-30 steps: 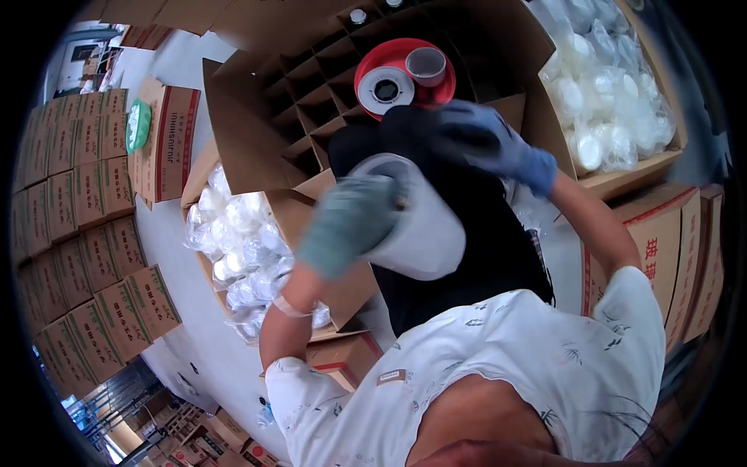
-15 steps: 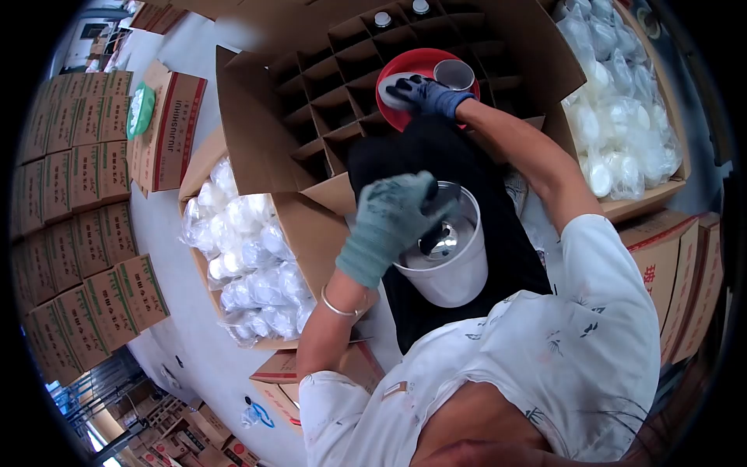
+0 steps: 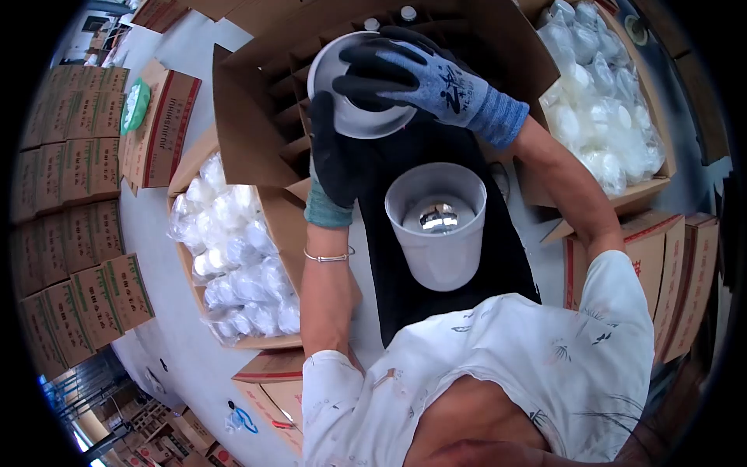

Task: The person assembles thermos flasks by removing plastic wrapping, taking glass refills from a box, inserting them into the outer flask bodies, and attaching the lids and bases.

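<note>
1. Fingers (image 3: 385,68) of the right hand (image 3: 455,89) half open, spread and bent over a white round part (image 3: 327,68), holding it. Left hand (image 3: 334,159) upright at its lower left rim, touching; whether its fingers close underneath, cannot tell.
2. Nearest: white bucket (image 3: 437,255), mouth up, between the thighs of the black-clad lap (image 3: 506,261). Mirror-bright rounded piece (image 3: 440,219) inside. Neither hand on it.
3. Round part tilted, above the near edge of the divided carton (image 3: 249,128), beyond the bucket. Judgement: light, stiff, smooth, perhaps slippery under gloves; rim could scuff or crack if knocked. Best hold: opposite sides of the outer rim.
4. Flanking the carton: open box (image 3: 285,241) at left, another (image 3: 632,193) at right, both full of plastic-wrapped white pieces (image 3: 226,233).
5. Towards the carton's far edge: two white caps (image 3: 408,13), side by side.
6. Farther left: green basin (image 3: 135,105) on a carton; stacked cartons (image 3: 70,187) on pale floor (image 3: 167,272).
</note>
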`<state>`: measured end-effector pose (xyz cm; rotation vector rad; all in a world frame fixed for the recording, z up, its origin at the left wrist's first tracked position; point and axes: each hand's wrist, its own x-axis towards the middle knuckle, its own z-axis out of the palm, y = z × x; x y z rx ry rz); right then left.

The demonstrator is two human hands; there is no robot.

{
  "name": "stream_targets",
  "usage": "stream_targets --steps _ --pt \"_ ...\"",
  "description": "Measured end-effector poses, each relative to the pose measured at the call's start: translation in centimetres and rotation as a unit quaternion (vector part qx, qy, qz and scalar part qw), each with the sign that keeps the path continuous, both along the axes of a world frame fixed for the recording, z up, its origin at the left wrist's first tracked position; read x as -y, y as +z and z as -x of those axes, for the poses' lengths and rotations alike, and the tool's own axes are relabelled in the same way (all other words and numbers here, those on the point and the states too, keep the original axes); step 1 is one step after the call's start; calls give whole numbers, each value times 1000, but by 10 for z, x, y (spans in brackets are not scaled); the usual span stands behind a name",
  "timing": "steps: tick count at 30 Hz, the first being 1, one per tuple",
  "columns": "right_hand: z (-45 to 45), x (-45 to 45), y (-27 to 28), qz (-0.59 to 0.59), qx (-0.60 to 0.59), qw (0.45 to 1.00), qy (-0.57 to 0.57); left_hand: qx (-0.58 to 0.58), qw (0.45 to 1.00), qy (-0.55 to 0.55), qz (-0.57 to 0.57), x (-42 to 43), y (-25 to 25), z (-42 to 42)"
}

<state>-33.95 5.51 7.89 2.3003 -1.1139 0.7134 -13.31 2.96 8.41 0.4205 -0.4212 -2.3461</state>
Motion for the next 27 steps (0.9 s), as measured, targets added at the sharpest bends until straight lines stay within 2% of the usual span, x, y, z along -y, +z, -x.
stream_targets --steps 1,2,3,5,6,7,8,9,10,12,14,15,16,17,18,19,20,21,23,26,27 --pt "-2 -4 6 -22 32 999 -5 169 929 106 310 -3 1 0" --pt "-3 -9 10 -43 63 997 -9 315 728 197 577 -7 1 0" --pt "-1 -16 10 -125 154 979 -38 416 422 259 763 -10 0 1" --pt "3 -24 10 -258 212 941 -44 406 551 260 681 -27 -18 9" --pt "8 -26 1 -328 234 914 -53 417 501 286 702 -19 -35 5" --pt "6 -34 -11 -374 411 831 30 428 450 313 719 -17 -26 9" --pt "2 -44 -31 -402 570 708 112 380 500 283 725 -20 -17 13" --pt "3 -53 -56 -463 707 504 175 332 548 250 726 -30 18 25" --pt "-1 -65 -42 -472 739 457 149 306 589 220 715 -27 16 23" --pt "-6 -90 -12 -384 818 387 183 255 667 162 681 -22 10 18" --pt "32 -109 -26 -299 671 627 260 297 662 113 678 -23 1 7" --pt "54 -118 -25 -328 704 550 306 317 657 83 679 -23 -6 0" --pt "60 -119 -26 -344 713 541 283 286 692 19 662 -30 -5 -5" --pt "65 -121 -26 -359 722 531 261 285 660 -34 694 -37 -10 -10" --pt "60 -121 -28 -370 705 581 168 284 628 -88 719 -43 -16 -14" --pt "55 -123 -32 -378 680 624 73 269 626 -96 726 -47 -15 -11" --pt "51 -123 -57 -395 625 671 52 266 635 -107 718 -49 -10 -9" --pt "47 -124 -82 -407 567 716 32 257 616 -116 736 -48 -6 -7" --pt "26 -120 -100 -461 565 681 67 247 596 -128 753 -51 -8 -7" --pt "4 -123 -42 -505 494 704 75 234 571 -147 773 -49 -13 -9" --pt "3 -124 -37 -503 487 710 72 233 540 -156 793 -48 -9 -7"
